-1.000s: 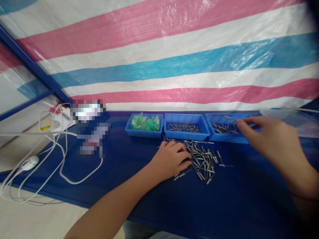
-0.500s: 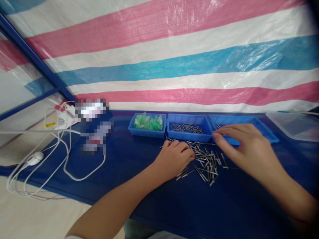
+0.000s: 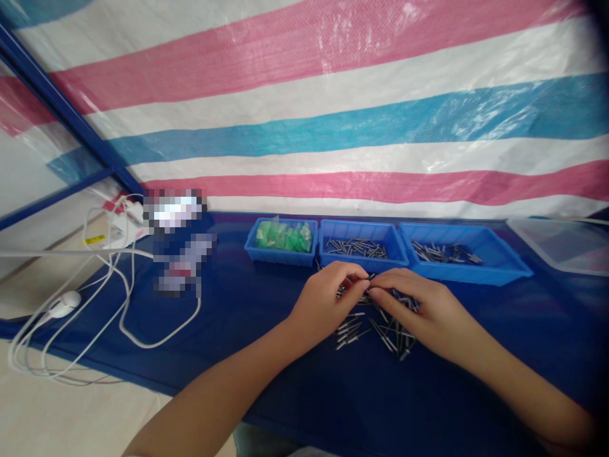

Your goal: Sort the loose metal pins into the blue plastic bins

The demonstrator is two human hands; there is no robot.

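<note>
Where the red, white and blue striped plastic sheet (image 3: 304, 136) ends: a flat dark-blue tabletop (image 3: 214, 336) lies before you.
Blue oblong plastic bins (image 3: 469, 273): three in a row at the back, the left with green plastic packets (image 3: 283, 236), the others with slender silvery metal pins (image 3: 356, 247).
Hands: your left hand (image 3: 323, 301) seems to pinch one small dark metal pin (image 3: 372, 277); your right hand (image 3: 435, 311) meets it there, its grip unclear. Likely step, a two-handed hold; moving on calls for one firm pinch before the other loosens.
Loose pile (image 3: 383, 335): beneath and in front of your hands; leftmost pins nearly parallel, long axis roughly left-right; others slant down rightward.
Pinched pin: between your fingertips, which hide its direction.
</note>
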